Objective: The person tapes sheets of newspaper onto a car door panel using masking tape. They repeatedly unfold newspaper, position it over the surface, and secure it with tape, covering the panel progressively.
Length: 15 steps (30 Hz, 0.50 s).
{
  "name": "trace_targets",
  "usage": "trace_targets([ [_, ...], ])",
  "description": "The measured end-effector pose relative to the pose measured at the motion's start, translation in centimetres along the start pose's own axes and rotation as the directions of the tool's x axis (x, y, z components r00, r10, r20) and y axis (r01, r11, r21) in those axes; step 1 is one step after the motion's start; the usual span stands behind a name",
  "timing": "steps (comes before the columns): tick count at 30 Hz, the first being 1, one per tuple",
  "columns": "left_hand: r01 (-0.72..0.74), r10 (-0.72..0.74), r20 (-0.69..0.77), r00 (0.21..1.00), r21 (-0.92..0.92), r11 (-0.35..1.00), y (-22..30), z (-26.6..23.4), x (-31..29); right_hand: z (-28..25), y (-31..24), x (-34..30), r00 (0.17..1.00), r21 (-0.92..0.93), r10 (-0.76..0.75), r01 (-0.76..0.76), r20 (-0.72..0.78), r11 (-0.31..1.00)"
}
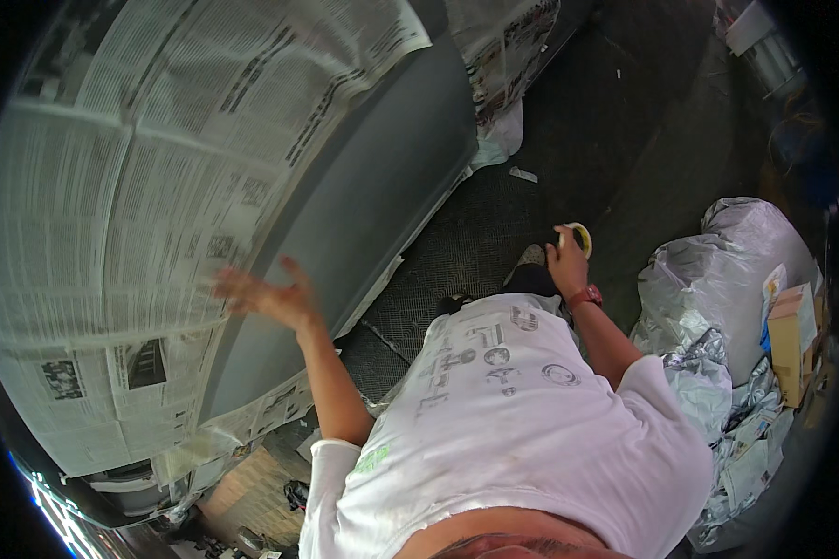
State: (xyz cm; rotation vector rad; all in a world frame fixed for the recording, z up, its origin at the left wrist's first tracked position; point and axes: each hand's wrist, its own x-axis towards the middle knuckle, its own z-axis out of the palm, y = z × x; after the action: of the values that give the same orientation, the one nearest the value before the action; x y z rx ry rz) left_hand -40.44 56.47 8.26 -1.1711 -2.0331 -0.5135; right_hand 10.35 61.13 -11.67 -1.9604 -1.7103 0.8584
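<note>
My left hand reaches out to the left with its fingers spread, a little blurred, over the lower edge of the newspaper sheets. I cannot tell whether it touches the paper. The sheets cover a large curved vehicle body, and a bare grey panel shows along their edge. My right hand hangs low on the right, with its fingers curled round a roll of masking tape. A red watch sits on that wrist.
Behind my right arm lies a heap of crumpled silver plastic sheeting with a cardboard box beside it. More newspaper and plastic wrap the vehicle farther off. A small paper scrap lies on the dark floor.
</note>
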Motion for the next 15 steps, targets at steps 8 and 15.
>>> trace_targets([
  [8,-0.766,0.783,0.403,0.474,-0.250,0.592,25.2,2.9,11.8,-3.9,12.3,2.5,0.973,0.003,0.202,-0.203,-0.115,0.979],
  [15,-0.944,0.779,0.539,0.320,0.114,0.310,31.3,6.1,20.7,-7.0,18.4,4.3,0.916,0.067,0.393,-0.388,-0.085,0.919],
])
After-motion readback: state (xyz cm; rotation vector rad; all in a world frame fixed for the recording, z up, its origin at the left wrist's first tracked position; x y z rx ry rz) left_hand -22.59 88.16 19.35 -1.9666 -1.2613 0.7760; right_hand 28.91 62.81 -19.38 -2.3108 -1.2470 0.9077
